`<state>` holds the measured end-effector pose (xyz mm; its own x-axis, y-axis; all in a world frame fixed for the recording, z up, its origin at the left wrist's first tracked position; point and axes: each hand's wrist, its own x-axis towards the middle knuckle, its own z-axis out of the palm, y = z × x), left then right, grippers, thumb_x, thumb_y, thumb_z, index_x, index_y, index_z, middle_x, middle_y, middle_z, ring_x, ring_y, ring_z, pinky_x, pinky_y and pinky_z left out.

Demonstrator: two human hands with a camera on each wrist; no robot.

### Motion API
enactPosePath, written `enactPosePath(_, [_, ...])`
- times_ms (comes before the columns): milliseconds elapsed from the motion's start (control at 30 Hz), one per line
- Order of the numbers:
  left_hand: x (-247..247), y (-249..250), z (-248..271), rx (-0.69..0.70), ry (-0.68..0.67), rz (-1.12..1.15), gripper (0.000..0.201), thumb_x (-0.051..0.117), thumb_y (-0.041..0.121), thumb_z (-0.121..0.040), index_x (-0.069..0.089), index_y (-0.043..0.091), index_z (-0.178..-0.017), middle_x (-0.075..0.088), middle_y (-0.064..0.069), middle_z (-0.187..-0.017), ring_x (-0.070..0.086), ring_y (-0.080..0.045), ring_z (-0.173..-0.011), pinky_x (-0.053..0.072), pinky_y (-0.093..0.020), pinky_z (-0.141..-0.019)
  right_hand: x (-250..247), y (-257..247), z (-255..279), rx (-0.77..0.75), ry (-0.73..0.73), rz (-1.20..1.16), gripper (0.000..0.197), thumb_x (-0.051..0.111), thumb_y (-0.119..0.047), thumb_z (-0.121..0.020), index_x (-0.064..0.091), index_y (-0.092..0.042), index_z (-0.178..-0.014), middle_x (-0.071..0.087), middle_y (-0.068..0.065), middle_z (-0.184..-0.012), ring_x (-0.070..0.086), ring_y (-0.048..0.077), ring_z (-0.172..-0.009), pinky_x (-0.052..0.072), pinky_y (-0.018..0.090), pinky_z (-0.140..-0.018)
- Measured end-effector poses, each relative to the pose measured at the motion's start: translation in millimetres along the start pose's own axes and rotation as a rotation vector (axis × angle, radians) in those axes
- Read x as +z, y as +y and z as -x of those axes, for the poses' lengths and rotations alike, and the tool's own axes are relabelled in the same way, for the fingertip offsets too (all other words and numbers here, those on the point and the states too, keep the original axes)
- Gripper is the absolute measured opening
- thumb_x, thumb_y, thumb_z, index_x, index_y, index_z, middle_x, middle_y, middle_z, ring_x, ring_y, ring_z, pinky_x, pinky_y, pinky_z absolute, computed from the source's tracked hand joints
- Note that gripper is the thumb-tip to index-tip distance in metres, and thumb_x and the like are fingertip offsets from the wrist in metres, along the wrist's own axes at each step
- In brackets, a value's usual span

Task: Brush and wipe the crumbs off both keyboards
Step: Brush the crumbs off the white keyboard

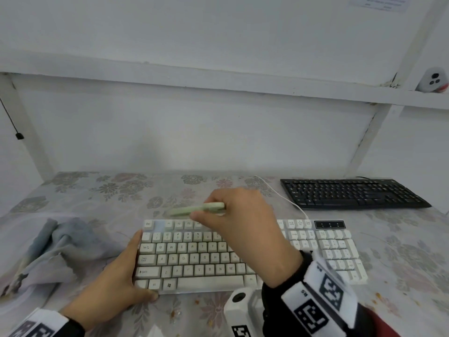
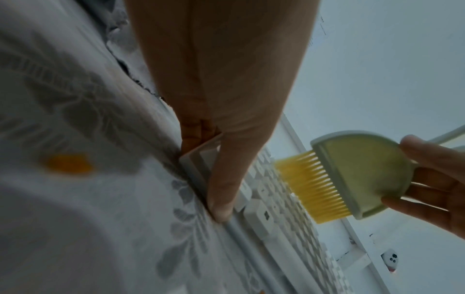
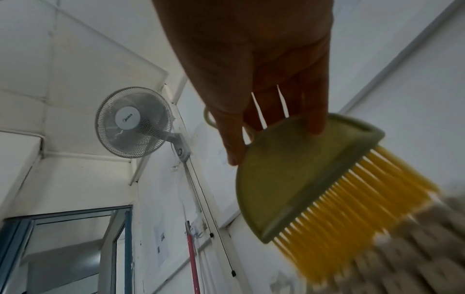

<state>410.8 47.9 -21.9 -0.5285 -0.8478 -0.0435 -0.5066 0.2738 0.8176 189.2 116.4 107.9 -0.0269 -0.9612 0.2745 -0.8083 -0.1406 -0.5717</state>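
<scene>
A white keyboard lies in the middle of the flowered tablecloth. My left hand grips its front left corner, thumb on the front edge and fingers along the left side. My right hand hovers over the upper key rows and pinches a pale green brush. The brush has yellow bristles that point down at the keys. In the right wrist view the brush has its bristle tips at the blurred keycaps. A black keyboard sits at the back right.
A crumpled grey cloth lies left of the white keyboard. A white cable runs from it toward the wall. Orange crumbs dot the tablecloth at front right. A shelf frame and wall stand behind, with a small round device on the shelf.
</scene>
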Motion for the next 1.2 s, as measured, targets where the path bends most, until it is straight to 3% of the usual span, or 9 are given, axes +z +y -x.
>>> enactPosePath(67, [0,0,0,-0.001,0.005,-0.007,0.112,0.082,0.021,-0.052,0.014,0.06,-0.132,0.056,0.031,-0.12,0.06,0.005,-0.105,0.05,-0.019,-0.089,12,2,2,0.008,0.054,0.018,0.032,0.061,-0.052,-0.084,0.064,-0.02,-0.079,0.06,-0.006,-0.068,0.055,0.011,-0.064,0.047,0.029,-0.062])
enactPosePath(233, [0,-3,-1,-0.01,0.006,-0.019,0.113,0.084,0.018,-0.053,0.013,0.059,-0.132,0.051,0.038,-0.12,0.057,0.01,-0.106,0.047,-0.012,-0.087,38,5,13,-0.014,0.113,0.0,0.032,0.045,-0.051,-0.094,0.059,-0.023,-0.095,0.06,-0.009,-0.09,0.048,0.011,-0.088,0.044,0.029,-0.075])
enactPosePath(367, [0,-3,-2,-0.022,0.012,0.009,0.112,0.083,0.014,-0.054,0.015,0.059,-0.13,0.053,0.038,-0.118,0.056,0.013,-0.104,0.046,-0.007,-0.084,49,9,17,0.065,0.167,-0.095,0.03,0.028,-0.06,-0.084,0.046,-0.036,-0.086,0.054,-0.015,-0.089,0.042,0.01,-0.093,0.043,0.038,-0.087])
enactPosePath(467, [1,-6,-2,-0.046,0.023,-0.001,0.118,0.084,0.023,-0.05,0.009,0.058,-0.135,0.057,0.033,-0.12,0.055,0.011,-0.108,0.046,-0.013,-0.091,50,7,16,0.08,0.168,-0.209,0.013,0.046,-0.042,-0.094,0.049,-0.031,-0.088,0.058,-0.01,-0.09,0.045,0.013,-0.096,0.042,0.035,-0.086])
enactPosePath(600, [2,-4,-4,-0.081,0.061,-0.022,0.115,0.086,0.013,-0.057,0.002,0.062,-0.118,0.055,0.044,-0.102,0.047,0.029,-0.095,0.039,0.004,-0.073,62,-13,15,0.037,0.156,-0.358,0.012,0.052,-0.037,-0.094,0.058,-0.028,-0.091,0.057,-0.014,-0.092,0.043,0.008,-0.098,0.04,0.025,-0.086])
enactPosePath(767, [2,-2,-4,-0.044,0.05,-0.046,0.1,0.086,0.012,-0.055,0.02,0.057,-0.115,0.036,0.062,-0.104,0.05,0.025,-0.098,0.044,-0.001,-0.077,79,-9,13,0.038,0.12,-0.301,0.02,0.047,-0.041,-0.094,0.059,-0.026,-0.096,0.057,-0.015,-0.094,0.041,0.006,-0.098,0.037,0.023,-0.089])
enactPosePath(933, [1,-8,-4,-0.006,0.031,-0.009,0.106,0.085,0.02,-0.047,0.025,0.049,-0.131,0.054,0.036,-0.118,0.059,0.008,-0.104,0.051,-0.015,-0.083,77,-6,15,-0.031,0.234,-0.201,0.028,0.035,-0.047,-0.085,0.056,-0.031,-0.095,0.058,-0.018,-0.094,0.036,0.008,-0.098,0.038,0.031,-0.089])
enactPosePath(1033, [0,-10,-4,0.008,0.036,-0.016,0.105,0.083,0.03,-0.043,0.025,0.051,-0.129,0.051,0.039,-0.119,0.057,0.01,-0.107,0.049,-0.016,-0.086,77,-7,17,-0.024,0.19,-0.32,0.017,0.047,-0.043,-0.09,0.058,-0.03,-0.093,0.058,-0.017,-0.092,0.041,0.008,-0.099,0.039,0.031,-0.088])
enactPosePath(1200, [0,-10,-5,0.008,0.025,-0.014,0.1,0.083,0.027,-0.044,0.028,0.052,-0.124,0.052,0.039,-0.118,0.058,0.012,-0.103,0.048,-0.011,-0.084,70,10,16,0.014,0.279,-0.144,0.028,0.031,-0.05,-0.08,0.055,-0.036,-0.088,0.056,-0.019,-0.089,0.038,0.006,-0.094,0.039,0.035,-0.088])
